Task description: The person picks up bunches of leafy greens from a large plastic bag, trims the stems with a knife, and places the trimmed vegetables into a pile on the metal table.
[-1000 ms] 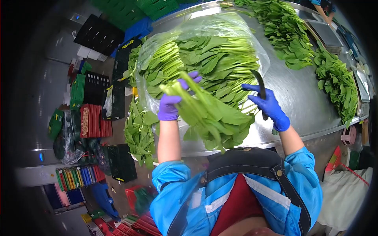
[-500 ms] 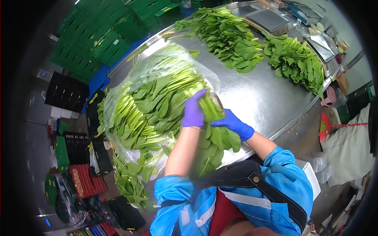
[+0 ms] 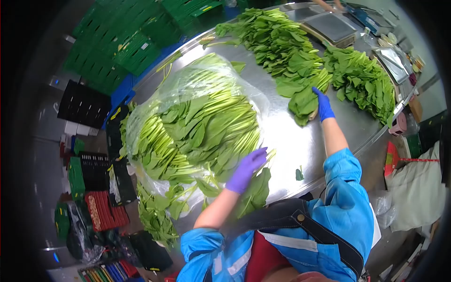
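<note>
**Right hand (image 3: 324,105) meets a leafy bunch (image 3: 303,102) out on the steel**

Here's the broad metal table (image 3: 285,148), shining under the glare, and sprawled across its left half is the big clear plastic bag (image 3: 185,79), its mouth wide, packed with stalky greens (image 3: 202,124). Beyond, a long row of greens (image 3: 272,42) runs down the far side; a second row of greens (image 3: 361,77) sits further right, near the scale (image 3: 330,27).

And to that bunch! It lies at the near end of the long row, on the table, just left of the right hand's blue-gloved fingers, which touch its right-hand edge. Gripping or merely resting? Cannot tell; the thumb is hidden from view.

Over on the other side, the left hand (image 3: 246,171) in purple reaches out beside the bag, fingers stretched and slightly parted, no greens seen in them, well apart from that bunch. Just below it, a broad loose leaf (image 3: 257,190). Between the two arms, one tiny green scrap (image 3: 299,174) on bare steel.
</note>
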`<state>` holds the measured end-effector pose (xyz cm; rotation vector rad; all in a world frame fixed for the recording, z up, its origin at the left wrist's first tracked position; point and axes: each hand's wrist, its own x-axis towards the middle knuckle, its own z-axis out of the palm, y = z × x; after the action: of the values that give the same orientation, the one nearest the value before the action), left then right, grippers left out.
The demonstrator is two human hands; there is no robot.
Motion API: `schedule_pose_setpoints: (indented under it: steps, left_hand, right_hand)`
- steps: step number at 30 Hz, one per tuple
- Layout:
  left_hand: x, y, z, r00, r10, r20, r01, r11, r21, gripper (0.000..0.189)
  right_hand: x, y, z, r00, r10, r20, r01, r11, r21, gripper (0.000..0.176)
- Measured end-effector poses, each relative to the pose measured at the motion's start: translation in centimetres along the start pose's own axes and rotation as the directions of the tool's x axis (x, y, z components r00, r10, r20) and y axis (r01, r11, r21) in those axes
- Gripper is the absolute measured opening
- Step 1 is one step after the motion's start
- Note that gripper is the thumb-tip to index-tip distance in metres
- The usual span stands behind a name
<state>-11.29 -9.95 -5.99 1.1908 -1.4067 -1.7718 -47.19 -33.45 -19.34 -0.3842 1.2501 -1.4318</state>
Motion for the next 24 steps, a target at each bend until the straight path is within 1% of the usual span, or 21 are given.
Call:
schedule_pose_setpoints:
  steps: [1,2,3,4,5,6,7,8,9,10,11,12,13,14,16,18,19,20,22,23,24]
  left_hand:
    - [-0.5,-1.1,0.6,1.0,-0.012,-0.02,0.012,1.0,-0.008,0.062]
    - [-0.7,-2.2,1.4,0.997,-0.055,0.056,0.053,0.998,0.042,0.064]
    - [-0.9,-3.4,1.9,0.986,-0.099,0.131,0.087,0.992,0.094,0.067]
    - [-1.1,-5.0,2.3,0.988,-0.104,0.115,0.094,0.992,0.088,0.067]
    - [-1.2,-6.7,2.7,0.994,0.088,0.072,-0.111,0.879,0.464,0.073]
    - [-1.3,-7.6,3.2,0.956,0.273,0.108,-0.255,0.587,0.768,0.079]
    - [-1.3,-7.5,3.7,0.957,0.273,0.1,-0.249,0.592,0.766,0.079]
    - [-1.4,-7.1,4.2,0.968,0.211,0.134,-0.221,0.47,0.854,0.084]
    - [-1.4,-6.9,4.7,0.977,0.143,0.16,-0.2,0.334,0.921,0.089]
    - [-1.1,-9.2,4.9,0.985,0.053,0.166,-0.174,0.364,0.915,0.095]
    - [-1.5,-9.7,4.9,0.985,0.052,0.163,-0.17,0.368,0.914,0.095]
    - [-2.0,-10.0,4.9,0.983,0.057,0.172,-0.181,0.317,0.931,0.083]
    - [-2.6,-10.3,4.6,0.981,0.063,0.182,-0.192,0.264,0.945,0.07]
    - [-3.1,-11.9,3.8,0.982,0.063,0.176,-0.187,0.266,0.946,0.07]
    - [-5.1,-15.8,0.9,0.937,0.323,0.132,-0.251,0.362,0.898,0.041]
    - [-8.9,-15.2,-2.4,0.978,0.198,0.066,-0.131,0.337,0.932,0.026]
    - [-11.0,-16.2,-4.4,0.994,0.104,0.026,-0.055,0.289,0.956,0.028]
    - [-13.3,-17.1,-6.6,1.0,0.011,-0.021,0.018,0.233,0.972,0.029]
    - [-18.3,-17.0,-11.0,0.998,-0.001,-0.069,0.068,0.175,0.982,0.029]
    - [-20.7,-16.5,-13.1,0.993,0.045,-0.11,0.102,0.152,0.983,0.027]
    - [-22.9,-17.7,-16.4,0.984,0.024,-0.177,0.176,0.037,0.984,0.022]
  right_hand:
    - [0.8,-0.2,-0.4,1.0,0.002,-0.019,-0.004,0.998,-0.06,0.049]
    - [1.2,-0.2,-0.9,1.0,0.022,-0.006,-0.023,0.998,-0.067,0.049]
    - [1.7,-0.4,-1.3,0.987,-0.091,-0.132,0.037,0.931,-0.364,0.051]
    - [1.5,-0.7,-0.9,0.947,-0.241,-0.211,0.056,0.772,-0.634,0.054]
    - [1.1,-0.5,-0.6,0.952,-0.234,-0.199,0.055,0.767,-0.64,0.054]
    - [-0.3,-0.4,-0.2,0.875,-0.474,-0.1,0.233,0.594,-0.77,0.059]
    - [-2.0,-0.4,0.1,0.743,-0.669,0.035,0.37,0.365,-0.854,0.065]
    - [-4.9,-0.4,1.4,0.69,-0.721,0.063,0.417,0.325,-0.849,0.058]
    - [-6.9,0.1,2.0,0.691,-0.72,0.067,0.418,0.322,-0.849,0.058]
    - [-8.5,0.7,2.4,0.744,-0.645,0.172,0.494,0.358,-0.792,0.052]
    - [-10.2,1.1,2.7,0.776,-0.564,0.283,0.557,0.402,-0.726,0.047]
    - [-12.3,1.1,3.2,0.873,-0.373,0.314,0.476,0.516,-0.712,0.041]
    - [-14.2,1.1,3.6,0.924,-0.166,0.346,0.372,0.609,-0.701,0.035]
    - [-15.6,1.7,3.8,0.922,-0.163,0.35,0.373,0.608,-0.701,0.035]
    - [-17.7,2.6,3.9,0.892,-0.023,0.451,0.327,0.721,-0.61,0.032]
    - [-19.0,2.6,4.0,0.89,0.037,0.454,0.302,0.697,-0.65,0.031]
    - [-19.3,2.6,4.1,0.887,0.095,0.451,0.277,0.672,-0.687,0.031]
    - [-19.6,2.6,4.2,0.884,0.085,0.459,0.279,0.692,-0.666,0.031]
    - [-19.3,2.7,4.3,0.884,0.079,0.46,0.291,0.678,-0.675,0.03]
    - [-19.0,2.8,4.5,0.884,0.075,0.462,0.3,0.667,-0.682,0.03]
    - [-18.6,3.0,4.9,0.879,0.082,0.471,0.304,0.665,-0.683,0.03]
